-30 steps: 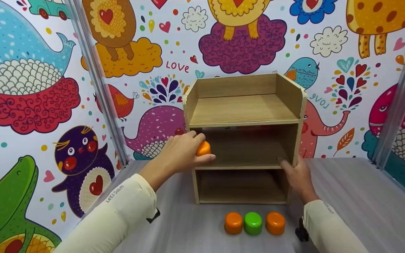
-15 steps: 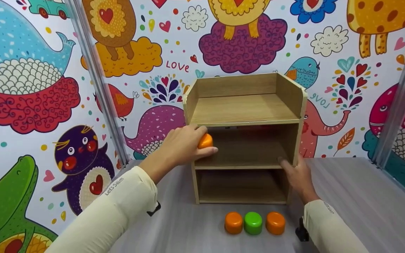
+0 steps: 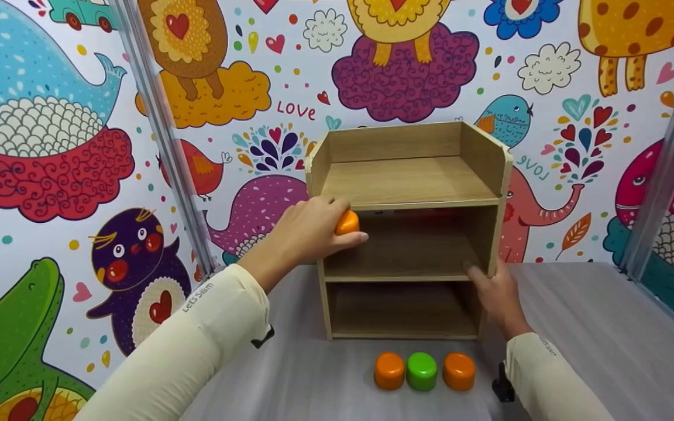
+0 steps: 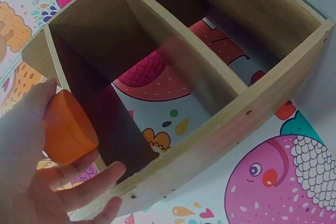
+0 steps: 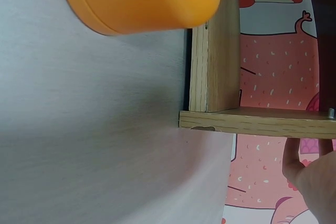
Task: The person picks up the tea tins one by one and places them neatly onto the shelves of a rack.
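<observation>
The left hand (image 3: pixel 312 229) pinched an orange, round, plastic-looking block (image 3: pixel 348 223) by the front of the tan wooden shelf (image 3: pixel 413 180) the right hand (image 3: pixel 499 297) held, and bumping that shelf might have knocked the block loose.

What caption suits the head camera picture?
Left hand holds an orange cylinder by a wooden shelf; right hand grips its side.

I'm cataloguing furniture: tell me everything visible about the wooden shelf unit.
The shelf unit looks like light, grained wood, one front edge chipped. It stands upright on the gray table: two open compartments below a top tier walled at the back and sides. Its back is partly open. The right hand grips its right side; whether the left hand touches it is unclear.
</observation>
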The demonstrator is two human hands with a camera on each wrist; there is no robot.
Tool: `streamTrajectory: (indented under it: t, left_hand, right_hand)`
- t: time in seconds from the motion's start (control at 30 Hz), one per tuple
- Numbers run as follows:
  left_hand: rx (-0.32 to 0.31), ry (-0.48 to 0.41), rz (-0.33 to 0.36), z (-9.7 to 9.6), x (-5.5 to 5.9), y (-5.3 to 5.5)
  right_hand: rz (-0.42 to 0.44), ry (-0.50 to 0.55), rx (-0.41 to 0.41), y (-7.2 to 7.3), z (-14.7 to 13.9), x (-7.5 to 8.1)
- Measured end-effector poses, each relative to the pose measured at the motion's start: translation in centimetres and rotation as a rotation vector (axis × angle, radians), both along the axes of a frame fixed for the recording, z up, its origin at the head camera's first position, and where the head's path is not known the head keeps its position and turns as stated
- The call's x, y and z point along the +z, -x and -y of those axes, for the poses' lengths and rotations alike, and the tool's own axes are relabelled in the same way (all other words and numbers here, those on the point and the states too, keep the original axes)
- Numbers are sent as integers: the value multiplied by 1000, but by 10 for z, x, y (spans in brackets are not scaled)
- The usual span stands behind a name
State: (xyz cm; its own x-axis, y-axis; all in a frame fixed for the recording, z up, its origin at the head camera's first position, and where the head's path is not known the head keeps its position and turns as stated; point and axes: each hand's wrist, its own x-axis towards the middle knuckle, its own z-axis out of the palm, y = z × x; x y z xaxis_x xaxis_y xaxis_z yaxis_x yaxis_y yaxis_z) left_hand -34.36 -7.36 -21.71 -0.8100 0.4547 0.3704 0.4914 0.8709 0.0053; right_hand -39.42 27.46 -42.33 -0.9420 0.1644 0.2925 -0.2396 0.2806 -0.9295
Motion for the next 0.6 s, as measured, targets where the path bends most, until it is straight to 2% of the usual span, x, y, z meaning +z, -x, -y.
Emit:
streamTrajectory:
  t: [0.27,0.6]
  left_hand:
    - [-3,-26,5,-6,11,3]
    - [-9,-46,14,-11,20,7]
  right_hand:
    - [5,14,16,1,0,0]
    - [-7,-17,25,1,-2,-1]
